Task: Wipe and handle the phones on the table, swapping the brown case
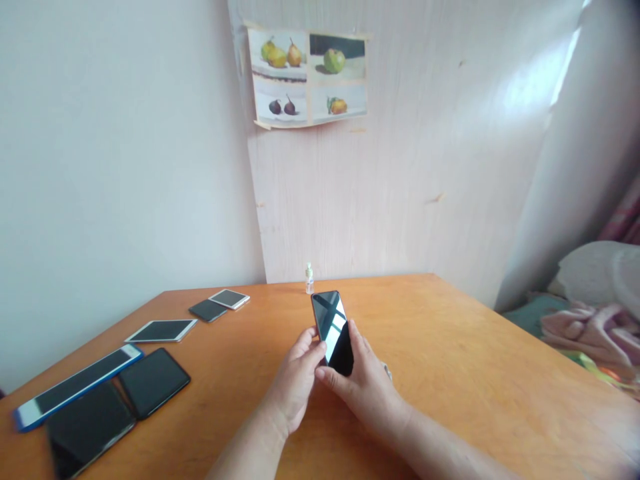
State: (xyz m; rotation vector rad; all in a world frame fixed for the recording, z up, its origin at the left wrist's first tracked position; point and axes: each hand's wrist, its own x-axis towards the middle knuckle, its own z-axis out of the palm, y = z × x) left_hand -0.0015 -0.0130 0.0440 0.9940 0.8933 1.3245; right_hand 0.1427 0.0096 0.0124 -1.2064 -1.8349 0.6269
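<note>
A dark smartphone (pixel 331 328) is held tilted up over the middle of the table, its glossy black screen toward me and a bright window reflection across it. My left hand (pixel 299 370) grips its left edge, thumb on the front near the lower left. Around the right edge and lower corner closes my right hand (pixel 367 380), its thumb across the bottom. The fingers behind the phone are mostly hidden. Something small and shiny shows beside my right hand, too little of it to name. Just beyond the phone stands a small clear spray bottle (pixel 309 280).
Several phones and tablets lie along the table's left side, among them a blue-edged phone (pixel 80 383), a black tablet (pixel 93 427) and a white phone (pixel 163 331). Fruit pictures (pixel 309 79) hang on the back wall. Crumpled cloth (pixel 595 333) lies beyond the table's right edge.
</note>
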